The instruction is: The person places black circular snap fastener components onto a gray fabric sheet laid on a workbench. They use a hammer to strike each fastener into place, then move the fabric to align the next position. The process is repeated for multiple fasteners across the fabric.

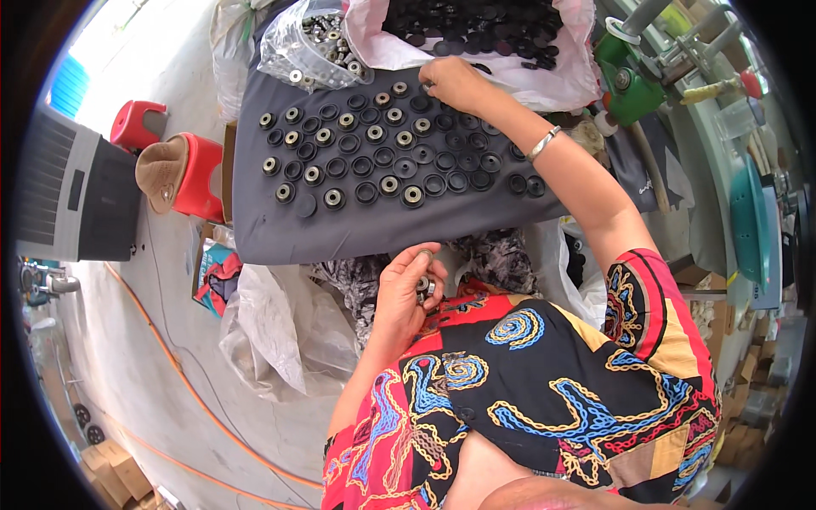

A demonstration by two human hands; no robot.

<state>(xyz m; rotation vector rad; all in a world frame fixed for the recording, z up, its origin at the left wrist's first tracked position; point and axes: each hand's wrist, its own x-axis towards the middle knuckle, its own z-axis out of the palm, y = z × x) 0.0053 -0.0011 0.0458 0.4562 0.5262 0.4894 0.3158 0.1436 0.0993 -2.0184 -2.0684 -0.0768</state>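
Observation:
My left hand (403,291), palm up in front of the table's near edge, is curled around a few small metal ball bearings (424,287). Across the cloth, my right hand (456,83) pinches a small metal bearing (427,85) over the far row of parts, its fingertips partly hidden. Black plastic rings (365,192) lie in rough rows on the dark grey cloth (289,238). Several have a bearing seated in the middle, such as the ringed bearing (412,196) near the front; others on the right show only black.
A clear plastic bag (285,51) of loose bearings stands at the far left of the table. Beside it, a pinkish-white sack (365,34) holds black discs (476,25). Green machinery (629,81) stands right; a red stool (204,174) with a brown hat (161,170) is left.

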